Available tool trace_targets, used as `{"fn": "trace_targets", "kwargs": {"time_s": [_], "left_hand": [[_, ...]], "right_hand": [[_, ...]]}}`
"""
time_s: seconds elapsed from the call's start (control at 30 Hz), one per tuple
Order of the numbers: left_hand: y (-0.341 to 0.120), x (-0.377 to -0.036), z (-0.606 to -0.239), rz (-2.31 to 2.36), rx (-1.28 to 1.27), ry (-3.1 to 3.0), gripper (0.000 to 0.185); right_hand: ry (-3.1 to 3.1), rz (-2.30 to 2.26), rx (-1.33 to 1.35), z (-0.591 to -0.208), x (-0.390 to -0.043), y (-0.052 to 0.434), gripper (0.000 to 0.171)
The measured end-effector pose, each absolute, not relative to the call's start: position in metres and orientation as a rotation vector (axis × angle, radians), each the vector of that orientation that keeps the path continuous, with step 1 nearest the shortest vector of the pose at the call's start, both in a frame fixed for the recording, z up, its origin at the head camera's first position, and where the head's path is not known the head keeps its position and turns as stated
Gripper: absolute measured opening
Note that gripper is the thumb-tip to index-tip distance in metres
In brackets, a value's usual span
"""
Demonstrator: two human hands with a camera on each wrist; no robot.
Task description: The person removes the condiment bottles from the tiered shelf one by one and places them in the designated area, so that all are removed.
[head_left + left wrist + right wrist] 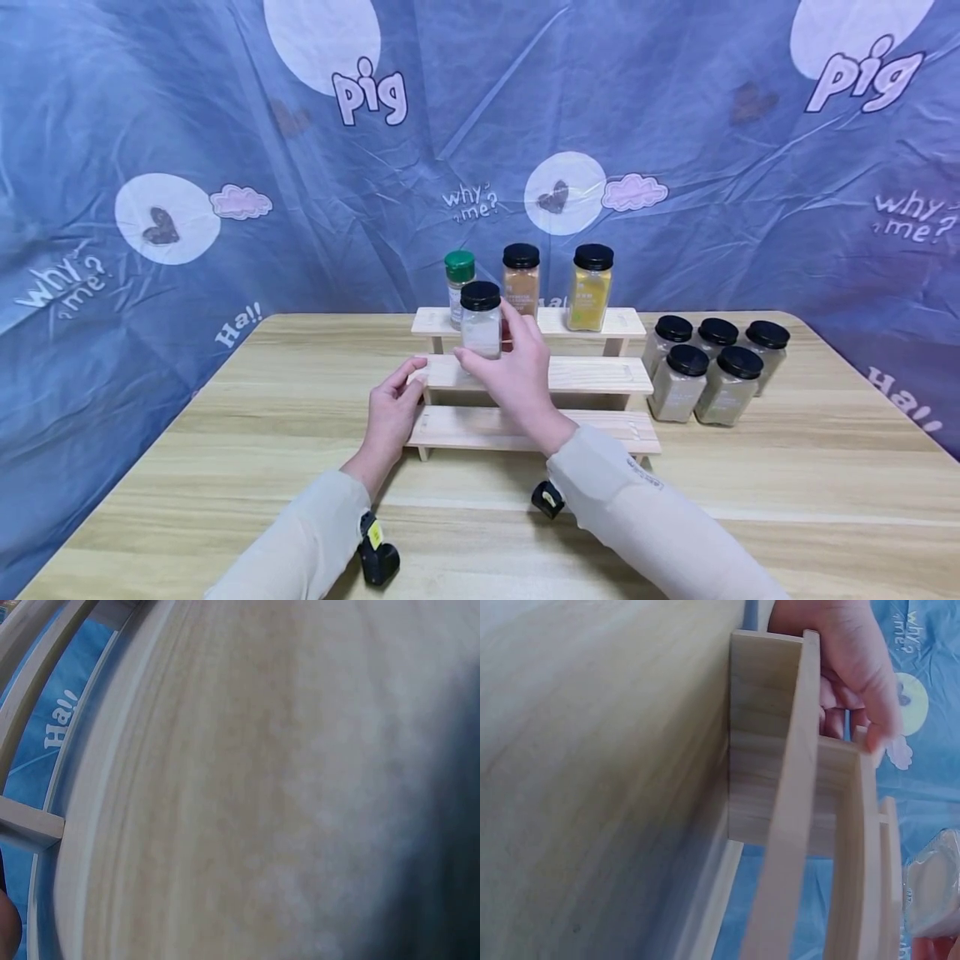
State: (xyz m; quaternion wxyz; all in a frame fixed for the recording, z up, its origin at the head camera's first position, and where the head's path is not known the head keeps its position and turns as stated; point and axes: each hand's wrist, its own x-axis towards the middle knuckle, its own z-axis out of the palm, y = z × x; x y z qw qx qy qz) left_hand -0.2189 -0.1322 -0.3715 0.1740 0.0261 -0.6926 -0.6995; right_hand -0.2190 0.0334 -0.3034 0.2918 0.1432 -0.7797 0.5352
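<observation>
My right hand (517, 367) grips a square clear jar (480, 327) with a black lid and white contents, just above the left part of the middle shelf. The right wrist view shows the underside of that jar (933, 883), apart from the shelves. At the left end of the three-tier wooden rack (525, 429), my left hand (392, 417) holds the side by the middle shelf. Its thumb lies at the shelf's corner, with the other fingers curled behind. On the top shelf stand a green-capped bottle (460, 268), a brown-spice jar (522, 282) and a yellow-spice jar (591, 292).
Several black-lidded jars (678, 390) stand grouped on the wooden table (247, 467), right of the rack. A blue printed cloth (450, 100) hangs behind the table. Black wrist devices (379, 560) show below both forearms.
</observation>
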Motion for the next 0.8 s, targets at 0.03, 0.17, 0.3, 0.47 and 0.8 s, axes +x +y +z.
{"fn": "trace_targets", "kwargs": {"time_s": [0.03, 0.17, 0.3, 0.47, 0.8], "left_hand": [[-0.132, -0.219, -0.371, -1.986, 0.075, -1.962, 0.029], [-0.132, -0.217, -0.371, -1.994, 0.077, -1.956, 0.029], [-0.132, -0.217, -0.371, -2.019, 0.074, -1.941, 0.029], [-0.133, -0.217, -0.372, -2.032, 0.070, -1.940, 0.030], [-0.132, -0.219, -0.372, -2.027, 0.068, -1.945, 0.030]], "right_hand": [[-2.073, 1.425, 0.378, -0.303, -0.218, 0.035, 0.080], [-2.043, 1.415, 0.383, -0.299, -0.216, 0.041, 0.080], [-2.017, 1.398, 0.385, -0.297, -0.215, 0.047, 0.076], [-2.013, 1.399, 0.371, -0.294, -0.212, 0.053, 0.073], [-1.987, 1.408, 0.342, -0.290, -0.208, 0.071, 0.067]]}}
